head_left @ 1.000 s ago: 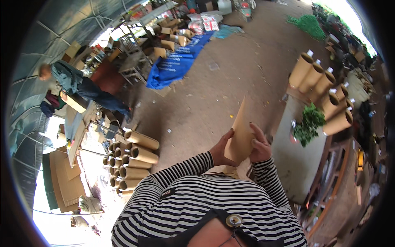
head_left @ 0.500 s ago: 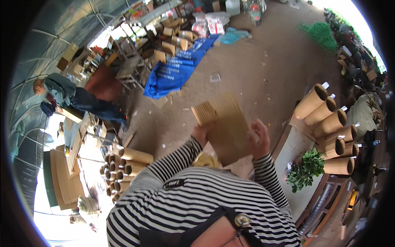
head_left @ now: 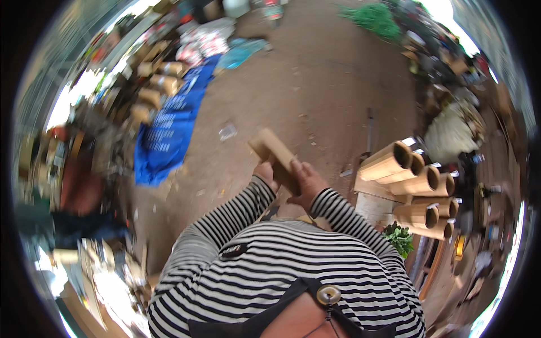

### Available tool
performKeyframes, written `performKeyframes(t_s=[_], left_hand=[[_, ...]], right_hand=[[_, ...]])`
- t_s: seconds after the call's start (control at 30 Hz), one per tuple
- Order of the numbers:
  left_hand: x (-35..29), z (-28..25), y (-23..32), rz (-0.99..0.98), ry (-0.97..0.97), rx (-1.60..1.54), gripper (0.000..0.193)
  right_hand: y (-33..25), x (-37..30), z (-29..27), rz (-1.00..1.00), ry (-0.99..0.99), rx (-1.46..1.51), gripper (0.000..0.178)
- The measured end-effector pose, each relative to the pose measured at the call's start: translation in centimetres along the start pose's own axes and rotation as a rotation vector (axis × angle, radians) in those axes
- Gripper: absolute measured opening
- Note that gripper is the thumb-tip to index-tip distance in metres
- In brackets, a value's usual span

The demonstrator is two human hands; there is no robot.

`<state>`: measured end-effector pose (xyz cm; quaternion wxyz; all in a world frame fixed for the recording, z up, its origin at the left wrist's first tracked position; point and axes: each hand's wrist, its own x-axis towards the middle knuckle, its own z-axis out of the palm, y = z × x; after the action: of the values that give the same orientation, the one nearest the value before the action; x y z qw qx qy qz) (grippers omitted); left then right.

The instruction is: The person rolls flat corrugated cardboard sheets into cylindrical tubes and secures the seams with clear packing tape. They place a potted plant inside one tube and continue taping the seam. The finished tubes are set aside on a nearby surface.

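Note:
A brown corrugated cardboard piece [head_left: 276, 145] is held in front of my chest, bent or folded narrow and tilted. My left hand [head_left: 267, 173] is closed on its left side, near the lower part. On the other side my right hand [head_left: 307, 183] presses against the cardboard, its fingers over the right edge. Part of the lower end is hidden between the hands, and the picture is somewhat blurred.
Several cardboard tubes [head_left: 424, 179] stand on a table [head_left: 369, 207] at my right, with a leafy green plant [head_left: 398, 240] nearer me. A blue printed sheet [head_left: 172, 127] lies on the floor at left. Green netting [head_left: 376, 21] lies far off.
My view has turned, shifting the surroundings. My right hand, earlier apart with fingers loosely spread, now grips the cardboard. The broad cardboard panel now appears narrow, turned or folded between both hands.

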<state>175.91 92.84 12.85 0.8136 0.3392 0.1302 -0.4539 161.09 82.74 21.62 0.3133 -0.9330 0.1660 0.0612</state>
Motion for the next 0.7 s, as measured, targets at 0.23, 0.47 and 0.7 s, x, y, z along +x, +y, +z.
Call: performKeyframes(t_s=[0.23, 0.47, 0.7], left_hand=[[15.0, 9.5, 1.0, -0.261, -0.486, 0.161, 0.037], [29.0, 25.3, 2.0, 0.229, -0.248, 0.463, 0.037], [42.2, 33.7, 1.5, 0.198, -0.261, 0.53, 0.041]], right_hand=[[13.8, 9.9, -3.3, -0.067, 0.334, 0.433, 0.084], [21.8, 21.9, -18.7, 0.007, 0.294, 0.184, 0.036], [28.9, 30.5, -28.3, -0.041, 0.152, 0.544, 0.041]])
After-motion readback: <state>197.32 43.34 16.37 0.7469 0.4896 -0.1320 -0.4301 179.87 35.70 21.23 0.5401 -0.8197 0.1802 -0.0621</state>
